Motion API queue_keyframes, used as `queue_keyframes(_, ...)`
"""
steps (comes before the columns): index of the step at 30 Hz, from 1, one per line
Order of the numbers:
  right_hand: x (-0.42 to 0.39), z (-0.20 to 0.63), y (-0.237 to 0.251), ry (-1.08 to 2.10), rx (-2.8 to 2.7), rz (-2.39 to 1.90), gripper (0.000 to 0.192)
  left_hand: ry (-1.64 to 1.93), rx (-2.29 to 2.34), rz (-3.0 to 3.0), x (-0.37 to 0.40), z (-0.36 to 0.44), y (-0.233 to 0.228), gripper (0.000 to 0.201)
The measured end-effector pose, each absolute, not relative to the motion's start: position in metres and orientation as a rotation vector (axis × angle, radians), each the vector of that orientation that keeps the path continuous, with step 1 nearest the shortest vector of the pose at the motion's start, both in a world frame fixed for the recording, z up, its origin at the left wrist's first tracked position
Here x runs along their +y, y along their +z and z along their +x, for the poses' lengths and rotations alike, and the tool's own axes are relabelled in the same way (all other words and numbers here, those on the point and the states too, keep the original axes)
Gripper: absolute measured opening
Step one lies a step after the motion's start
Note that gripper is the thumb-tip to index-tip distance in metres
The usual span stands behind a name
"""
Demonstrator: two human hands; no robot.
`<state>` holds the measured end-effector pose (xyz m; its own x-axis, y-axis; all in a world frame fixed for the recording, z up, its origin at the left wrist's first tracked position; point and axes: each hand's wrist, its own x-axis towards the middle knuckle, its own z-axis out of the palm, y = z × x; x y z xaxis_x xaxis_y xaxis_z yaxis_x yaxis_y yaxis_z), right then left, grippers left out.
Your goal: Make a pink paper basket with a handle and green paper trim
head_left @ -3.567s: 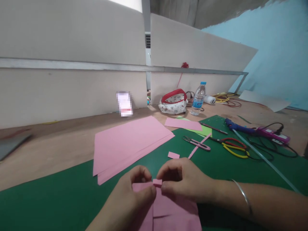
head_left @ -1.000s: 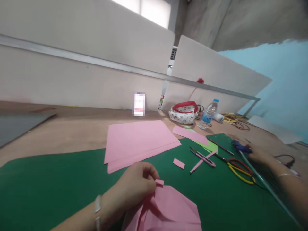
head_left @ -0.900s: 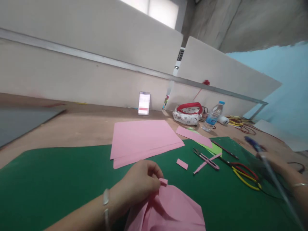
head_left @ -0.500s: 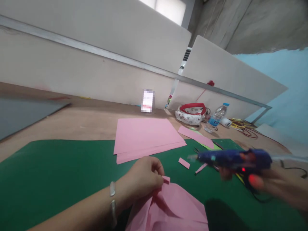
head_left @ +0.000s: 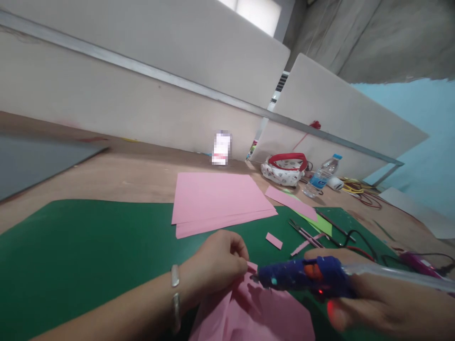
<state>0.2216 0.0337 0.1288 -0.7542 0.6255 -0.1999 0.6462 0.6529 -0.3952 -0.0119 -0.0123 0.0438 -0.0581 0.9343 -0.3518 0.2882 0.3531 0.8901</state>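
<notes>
Two hands: left hand (head_left: 218,265) pinching pink paper (head_left: 256,310), right hand (head_left: 377,303) gripping glue gun (head_left: 302,274).

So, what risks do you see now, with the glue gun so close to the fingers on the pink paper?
The glue gun in the right hand points its nozzle close to the left hand pinching the folded pink paper; hot glue might burn those fingertips. Its red light appears on, so it is probably hot. The black cord trails past the snips and could snag.

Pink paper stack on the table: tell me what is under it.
The pink paper stack lies partly on the wooden table and partly on the green cutting mat. Anything beneath its middle is covered.
</notes>
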Motion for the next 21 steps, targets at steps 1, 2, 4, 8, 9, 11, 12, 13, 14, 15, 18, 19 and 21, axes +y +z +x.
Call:
queue_keyframes(1,0.033,0.220,0.130,-0.731,2.735,1.023,0.033,0.771,1.577,1.129,-0.012,-0.012,0.044,0.008)
queue_keyframes(2,0.032,0.218,0.132,-0.746,2.685,0.982,0.034,0.762,1.578,1.125,-0.012,-0.011,0.045,0.009)
queue_keyframes(4,0.031,0.214,0.135,-0.740,2.694,0.956,0.034,0.743,1.575,1.120,-0.012,-0.011,0.045,0.010)
queue_keyframes(8,0.031,0.207,0.135,-0.735,2.748,0.899,0.022,0.724,1.560,1.127,-0.011,-0.012,0.042,0.008)
queue_keyframes(9,0.032,0.206,0.134,-0.730,2.750,0.883,0.020,0.722,1.561,1.131,-0.011,-0.012,0.041,0.008)
queue_keyframes(11,0.032,0.204,0.134,-0.709,2.747,0.858,0.017,0.720,1.562,1.138,-0.011,-0.012,0.040,0.007)
queue_keyframes(12,0.032,0.203,0.135,-0.708,2.746,0.846,0.017,0.720,1.561,1.139,-0.011,-0.012,0.040,0.007)
queue_keyframes(13,0.031,0.203,0.135,-0.715,2.749,0.834,0.017,0.721,1.558,1.137,-0.011,-0.012,0.040,0.007)
queue_keyframes(14,0.031,0.203,0.136,-0.729,2.752,0.830,0.017,0.722,1.553,1.135,-0.011,-0.011,0.040,0.007)
queue_keyframes(15,0.031,0.204,0.136,-0.746,2.756,0.822,0.017,0.724,1.546,1.133,-0.011,-0.011,0.041,0.008)
queue_keyframes(18,0.031,0.208,0.136,-0.751,2.778,0.813,0.017,0.723,1.543,1.122,-0.012,-0.010,0.045,0.012)
queue_keyframes(19,0.031,0.209,0.135,-0.737,2.784,0.810,0.018,0.723,1.545,1.122,-0.012,-0.009,0.045,0.013)
queue_keyframes(21,0.031,0.210,0.134,-0.702,2.826,0.827,0.018,0.726,1.547,1.128,-0.012,-0.009,0.046,0.015)
